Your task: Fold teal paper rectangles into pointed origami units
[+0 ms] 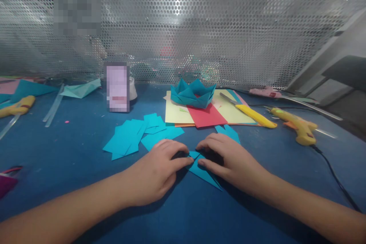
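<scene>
A folded teal paper piece [203, 171] lies on the blue table [183, 213] in front of me, pointing down and right. My left hand [156, 173] has its fingers curled, fingertips pressing the paper's left edge. My right hand [228, 160] also has its fingers bent and pressed together on the paper's upper part. A pile of several teal paper squares [134, 135] lies just beyond my left hand. More teal paper [228, 131] peeks out behind my right hand.
A teal folded paper crown [193, 93] sits on a stack of yellow and red sheets [210, 116]. A yellow utility knife [254, 116] and a yellow glue gun [297, 127] with a black cord lie at right. A perforated metal screen [183, 26] closes the back. Another glue gun [17, 106] lies far left.
</scene>
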The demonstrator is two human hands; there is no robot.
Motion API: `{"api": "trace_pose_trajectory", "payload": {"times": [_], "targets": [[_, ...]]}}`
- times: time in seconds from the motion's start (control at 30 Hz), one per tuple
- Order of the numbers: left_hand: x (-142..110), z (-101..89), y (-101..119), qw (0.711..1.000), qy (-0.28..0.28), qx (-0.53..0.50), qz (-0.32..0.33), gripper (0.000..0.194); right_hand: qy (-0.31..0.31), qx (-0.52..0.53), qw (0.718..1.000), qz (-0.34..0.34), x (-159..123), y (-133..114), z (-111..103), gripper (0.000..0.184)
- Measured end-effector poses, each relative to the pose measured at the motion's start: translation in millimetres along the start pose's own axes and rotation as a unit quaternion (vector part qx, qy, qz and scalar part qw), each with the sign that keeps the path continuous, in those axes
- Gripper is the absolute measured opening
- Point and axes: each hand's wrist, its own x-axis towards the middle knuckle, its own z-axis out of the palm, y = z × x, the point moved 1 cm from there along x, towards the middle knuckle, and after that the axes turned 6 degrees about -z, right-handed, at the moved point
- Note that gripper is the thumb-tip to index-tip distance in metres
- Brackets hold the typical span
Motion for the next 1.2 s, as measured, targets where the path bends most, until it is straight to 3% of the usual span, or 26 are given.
{"api": "trace_pose_trajectory", "payload": {"times": [0.17, 0.4, 0.73, 1.07, 1.2], "targets": [[-0.5, 0.3, 0.1, 1.0, -0.018, -0.001, -0.004, 0.05, -0.002, 0.004, 1.0, -0.006, 1.2, -0.8, 0.6, 0.01], [0.8, 0.6, 3.2, 1.0, -0.002, 0.001, 0.009, 0.038, 0.001, 0.028, 1.0, 0.004, 2.0, -3.1, 1.2, 0.014], [2.7, -0.5, 6.8, 1.0, -0.004, -0.029, 0.002, 0.03, 0.046, 0.152, 0.986, 0.052, 5.7, 3.9, 9.8, 0.021], [3.1, 3.1, 5.8, 1.0, -0.015, 0.009, 0.009, 0.037, 0.077, 0.058, 0.995, 0.011, 5.3, -0.4, 11.3, 0.02], [4.1, 5.1, 5.5, 1.0, -0.01, 0.025, 0.003, 0.038, 0.06, 0.021, 0.998, 0.011, 4.8, -0.2, 8.2, 0.006]]}}
